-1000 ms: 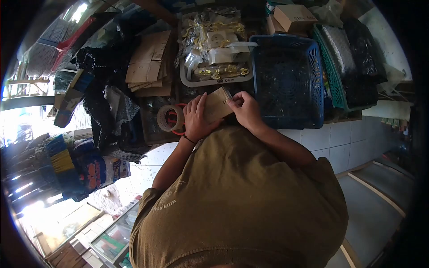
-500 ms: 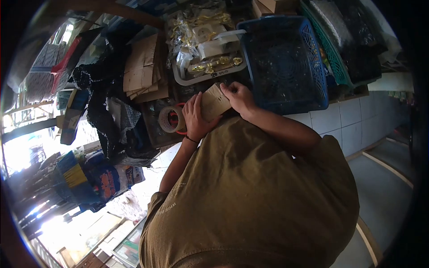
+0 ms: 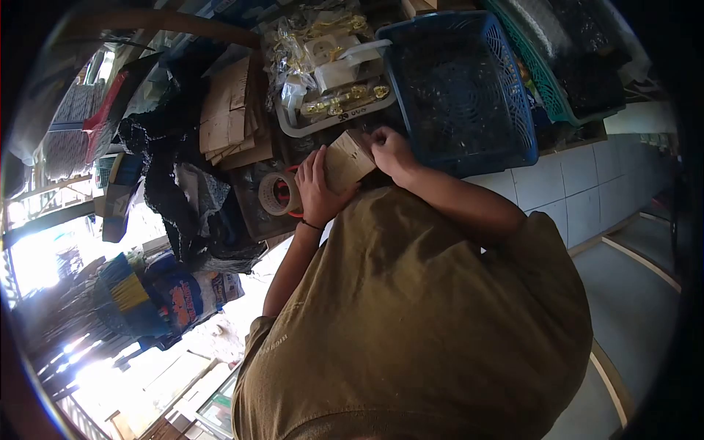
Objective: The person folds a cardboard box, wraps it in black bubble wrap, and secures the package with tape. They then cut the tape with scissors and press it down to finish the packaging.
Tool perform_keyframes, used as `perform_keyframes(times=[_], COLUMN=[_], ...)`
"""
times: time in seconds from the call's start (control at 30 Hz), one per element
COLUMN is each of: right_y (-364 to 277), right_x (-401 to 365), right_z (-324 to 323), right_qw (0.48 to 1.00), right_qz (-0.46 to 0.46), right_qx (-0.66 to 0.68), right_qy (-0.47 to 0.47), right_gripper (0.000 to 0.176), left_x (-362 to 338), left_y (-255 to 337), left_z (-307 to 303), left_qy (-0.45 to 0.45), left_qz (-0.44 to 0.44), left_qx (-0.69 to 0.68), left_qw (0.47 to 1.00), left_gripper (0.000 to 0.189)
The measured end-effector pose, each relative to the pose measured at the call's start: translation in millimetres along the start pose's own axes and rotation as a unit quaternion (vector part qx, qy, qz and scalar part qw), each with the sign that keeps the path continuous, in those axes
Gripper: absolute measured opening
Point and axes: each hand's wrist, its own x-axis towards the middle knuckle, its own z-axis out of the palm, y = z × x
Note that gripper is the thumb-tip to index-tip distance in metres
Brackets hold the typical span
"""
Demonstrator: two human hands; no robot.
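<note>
A small tan cardboard box (image 3: pixel 347 160) lies tilted on the dark work surface, close to my body. My left hand (image 3: pixel 317 192) is wrapped round its left side, thumb along the near edge and fingers on the far side. At the box's right end is my right hand (image 3: pixel 391 155), its fingers pinched together against the edge; what they hold, if anything, is too small to name. A roll of tape (image 3: pixel 279 193) stands beside my left hand, with a red ring-shaped thing partly hidden behind it.
Beyond the box, a white tray (image 3: pixel 339 121) holds plastic-wrapped gold-coloured pieces. An empty-looking blue basket (image 3: pixel 529 136) is at the right, with a green basket (image 3: pixel 561 110) past it. Flat cardboard pieces (image 3: pixel 226 117) are stacked at the left near black plastic (image 3: pixel 158 176).
The box's right end is tilted up more and shows more of its side. My right hand has moved slightly, its fingers now more curled. The whole view has shifted a little.
</note>
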Motion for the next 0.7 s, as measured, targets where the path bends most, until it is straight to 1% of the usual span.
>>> perform_keyframes(times=[0.03,0.1,0.23,0.3,0.33,0.4,0.43,0.5,0.53,0.6,0.63,0.7], right_y=[0,-4,-15,-14,-16,-21,-22,-25,-27,-32,-29,-23], right_x=[-1,-3,-7,-3,-4,-12,-12,-16,-19,-25,-25,-28], right_z=[-1,-2,-4,-4,-5,-7,-8,-12,-15,-21,-21,-20], right_qw=[1.000,0.997,0.996,0.993,0.993,0.998,0.998,0.993,0.993,0.986,0.986,0.972], right_qz=[-0.002,0.061,0.050,0.082,0.079,0.029,0.031,0.035,0.037,0.053,0.050,0.100], right_qx=[0.001,0.046,0.070,0.074,0.083,0.042,0.053,0.082,0.092,0.122,0.130,0.179], right_qy=[0.000,-0.017,-0.034,-0.036,-0.029,-0.039,-0.032,-0.073,-0.069,-0.097,-0.091,-0.112], right_gripper=[0.046,0.044,0.041,0.041,0.041,0.037,0.037,0.031,0.031,0.026,0.026,0.025], left_x=[0,1,0,2,2,4,5,4,3,6,8,7], left_y=[0,1,3,4,5,6,7,8,8,6,5,5], left_z=[-1,0,-2,-2,-2,-2,-2,-1,0,0,-1,-3], left_qy=[-0.002,-0.002,-0.008,-0.013,-0.009,-0.008,-0.015,-0.015,-0.022,-0.018,-0.020,-0.039], left_qz=[0.000,-0.003,-0.004,0.010,0.014,0.017,0.026,0.006,0.012,0.017,0.026,0.005], left_qx=[0.003,0.005,0.009,0.018,0.023,0.031,0.036,0.026,0.031,0.042,0.046,0.023], left_qw=[1.000,1.000,1.000,1.000,1.000,0.999,0.999,1.000,0.999,0.999,0.998,0.999], left_gripper=[0.092,0.093,0.094,0.095,0.095,0.094,0.094,0.094,0.094,0.093,0.093,0.093])
